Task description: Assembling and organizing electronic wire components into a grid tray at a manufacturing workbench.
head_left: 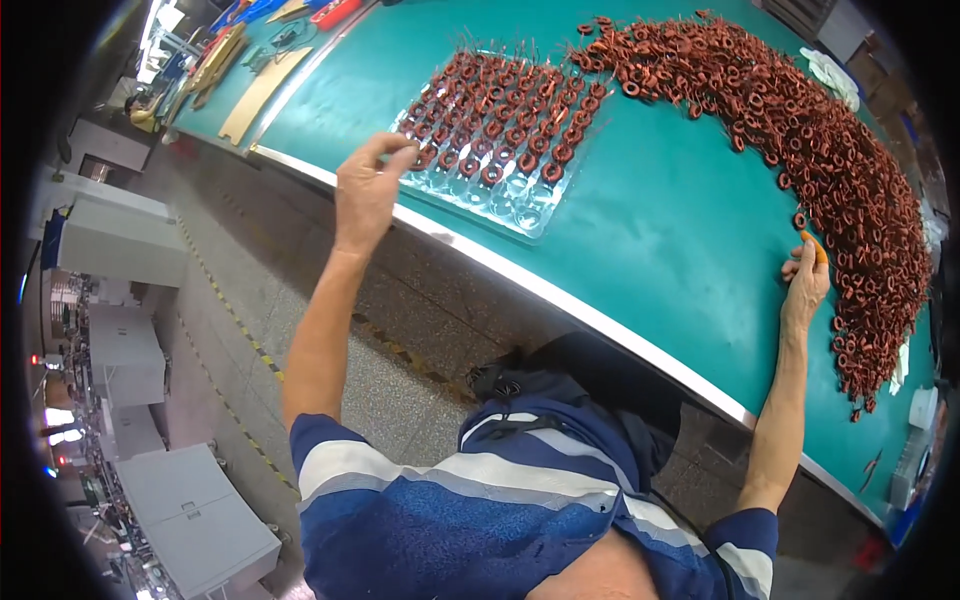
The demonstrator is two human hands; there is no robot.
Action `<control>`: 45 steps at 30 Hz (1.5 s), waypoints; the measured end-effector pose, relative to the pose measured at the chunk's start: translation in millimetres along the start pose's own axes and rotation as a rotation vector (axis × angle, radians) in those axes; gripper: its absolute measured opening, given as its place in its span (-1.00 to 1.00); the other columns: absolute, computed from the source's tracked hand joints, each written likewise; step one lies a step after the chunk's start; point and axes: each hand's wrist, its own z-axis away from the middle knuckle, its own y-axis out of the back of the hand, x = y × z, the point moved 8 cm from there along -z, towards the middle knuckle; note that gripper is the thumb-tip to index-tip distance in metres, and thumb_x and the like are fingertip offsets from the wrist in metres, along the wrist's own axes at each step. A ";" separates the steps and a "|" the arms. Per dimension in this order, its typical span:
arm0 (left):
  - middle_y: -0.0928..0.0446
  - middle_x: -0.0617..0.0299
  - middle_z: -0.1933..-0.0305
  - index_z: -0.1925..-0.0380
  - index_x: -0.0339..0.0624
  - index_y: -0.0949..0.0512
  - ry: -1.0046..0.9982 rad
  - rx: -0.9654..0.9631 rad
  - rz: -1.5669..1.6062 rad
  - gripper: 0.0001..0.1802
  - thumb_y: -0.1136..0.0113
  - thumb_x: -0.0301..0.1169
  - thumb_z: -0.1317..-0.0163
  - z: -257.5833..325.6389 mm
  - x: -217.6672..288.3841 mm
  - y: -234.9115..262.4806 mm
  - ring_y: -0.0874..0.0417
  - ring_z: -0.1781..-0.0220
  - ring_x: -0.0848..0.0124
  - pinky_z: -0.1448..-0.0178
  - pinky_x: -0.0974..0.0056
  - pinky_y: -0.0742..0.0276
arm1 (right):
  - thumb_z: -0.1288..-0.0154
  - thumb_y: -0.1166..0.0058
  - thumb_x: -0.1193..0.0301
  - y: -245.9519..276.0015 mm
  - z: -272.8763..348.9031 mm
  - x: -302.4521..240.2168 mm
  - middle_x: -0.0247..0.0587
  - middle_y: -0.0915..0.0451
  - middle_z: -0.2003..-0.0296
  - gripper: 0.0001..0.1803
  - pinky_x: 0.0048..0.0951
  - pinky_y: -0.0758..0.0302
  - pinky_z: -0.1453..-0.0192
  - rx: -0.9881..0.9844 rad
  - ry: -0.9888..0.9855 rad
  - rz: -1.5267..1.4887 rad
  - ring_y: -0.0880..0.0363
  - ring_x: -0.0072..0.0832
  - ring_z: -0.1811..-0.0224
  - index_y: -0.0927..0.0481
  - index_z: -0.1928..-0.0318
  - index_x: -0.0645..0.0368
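Note:
Rows of dark red wire-wound ring coils [495, 110] with thin leads fill most of a clear plastic tray [527, 218]; the cups along its near edge are bare. My left hand [370, 185] is over the tray's near left corner, thumb and forefinger pinched at a ring coil [421, 159]. Whether that coil rests in its cup is hard to see. Off to the right, my right hand [806, 278] is at the inner edge of a big heap of the same coils [860, 210]. An orange finger cot covers one fingertip, and a single red ring coil [800, 219] is at the fingertips.
The green table [650, 240] has a pale front edge close to my body. A cardboard strip [265, 92] lies at the far left, and a white cloth [832, 78] behind the heap. Grey cabinets [195, 510] stand on the floor to the left.

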 end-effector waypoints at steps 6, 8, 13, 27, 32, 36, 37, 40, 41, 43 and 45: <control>-0.61 0.15 0.35 0.42 -0.23 -0.61 -0.462 -0.108 -0.280 -0.93 -0.27 -0.51 -0.05 20.1 47.8 -95.0 -0.56 0.18 0.18 0.05 0.17 -0.43 | -0.44 0.01 0.27 2.9 -1.0 -1.0 -0.40 -0.48 0.37 -0.69 -0.66 -0.32 0.44 0.009 -0.006 -0.025 -0.41 -0.71 0.49 -0.55 0.01 0.24; -0.61 0.14 0.36 0.44 -0.23 -0.60 -0.411 -0.128 -0.163 -0.95 -0.23 -0.53 -0.05 18.0 37.0 -123.6 -0.56 0.19 0.16 0.05 0.14 -0.42 | -0.43 0.00 0.29 22.2 -2.8 -4.2 -0.40 -0.48 0.38 -0.71 -0.65 -0.33 0.44 0.058 0.005 0.002 -0.42 -0.71 0.49 -0.55 0.02 0.24; -0.56 0.02 0.23 0.37 -0.31 -0.59 -0.367 -0.176 -0.221 -0.91 -0.13 -0.61 -0.12 25.2 33.3 -126.6 -0.57 0.15 0.11 0.03 0.14 -0.45 | -0.40 0.02 0.30 0.1 0.6 -7.9 -0.38 -0.49 0.49 -0.74 -0.58 -0.38 0.47 0.043 0.072 0.078 -0.43 -0.66 0.55 -0.58 0.09 0.22; -0.46 -0.05 0.31 0.39 -0.30 -0.48 -0.412 -0.248 -0.604 -0.93 -0.13 -0.52 -0.15 21.4 44.1 -138.0 -0.57 0.21 -0.01 0.15 0.00 -0.52 | -0.27 -0.14 0.33 -15.0 -58.2 -21.3 -0.11 -0.48 0.21 -0.71 -0.28 -0.48 0.10 -0.018 0.506 0.945 -0.53 -0.28 0.22 -0.56 0.03 0.16; -0.49 -0.01 0.34 0.43 -0.27 -0.54 -0.375 -0.324 -0.510 -0.92 -0.23 -0.49 -0.09 13.6 34.5 -126.7 -0.60 0.27 0.01 0.16 0.04 -0.51 | -0.25 -0.13 0.43 -29.9 -35.6 -24.2 -0.13 -0.48 0.24 -0.75 -0.33 -0.49 0.15 -0.095 0.546 0.793 -0.51 -0.32 0.26 -0.56 0.08 0.25; -0.53 0.05 0.40 0.47 -0.26 -0.56 -0.357 -0.325 -0.370 -0.93 -0.24 -0.50 -0.05 11.1 35.1 -121.1 -0.60 0.28 0.06 0.19 0.08 -0.49 | -0.24 -0.15 0.46 -22.1 -21.6 -31.6 -0.13 -0.51 0.18 -0.73 -0.38 -0.50 0.12 -0.069 0.675 0.770 -0.53 -0.34 0.25 -0.56 0.06 0.27; -0.54 0.04 0.39 0.47 -0.25 -0.56 -0.342 -0.327 -0.329 -0.94 -0.23 -0.50 -0.06 10.0 34.0 -121.0 -0.60 0.27 0.06 0.19 0.07 -0.49 | -0.24 -0.15 0.46 -21.0 -20.1 -33.6 -0.13 -0.51 0.18 -0.73 -0.38 -0.50 0.12 -0.068 0.676 0.766 -0.53 -0.34 0.25 -0.56 0.06 0.27; -0.55 0.04 0.34 0.38 -0.28 -0.56 -0.466 -0.276 -0.437 -0.91 -0.23 -0.56 -0.08 13.2 43.3 -136.1 -0.60 0.24 0.08 0.16 0.12 -0.49 | -0.22 -0.17 0.48 -5.7 -11.2 -50.2 -0.17 -0.53 0.21 -0.70 -0.39 -0.51 0.15 -0.001 0.689 0.645 -0.55 -0.37 0.25 -0.57 0.02 0.21; -0.48 -0.04 0.28 0.26 -0.29 -0.52 -0.547 -0.259 -0.487 -0.81 -0.17 -0.57 -0.07 16.1 45.5 -139.7 -0.59 0.25 0.00 0.17 0.04 -0.51 | -0.21 -0.18 0.49 -3.2 -1.6 -60.3 -0.18 -0.54 0.22 -0.69 -0.40 -0.51 0.17 0.028 0.679 0.554 -0.55 -0.39 0.25 -0.57 0.00 0.19; -0.45 0.03 0.26 0.26 -0.28 -0.52 -0.558 -0.154 -0.507 -0.81 -0.16 -0.60 -0.08 24.5 65.5 -131.3 -0.58 0.29 0.05 0.26 0.07 -0.52 | -0.18 -0.21 0.51 -16.7 22.1 -76.2 -0.22 -0.55 0.25 -0.63 -0.45 -0.52 0.20 0.017 0.655 0.431 -0.54 -0.48 0.30 -0.55 -0.03 0.15; -0.53 0.06 0.24 0.21 -0.28 -0.55 -0.370 -0.180 -0.308 -0.84 -0.17 -0.50 -0.20 36.0 83.0 -131.8 -0.63 0.32 0.17 0.25 0.20 -0.55 | -0.14 -0.24 0.55 -37.6 48.3 -89.3 -0.26 -0.55 0.31 -0.57 -0.50 -0.54 0.17 -0.094 0.607 0.235 -0.55 -0.50 0.33 -0.53 -0.06 0.14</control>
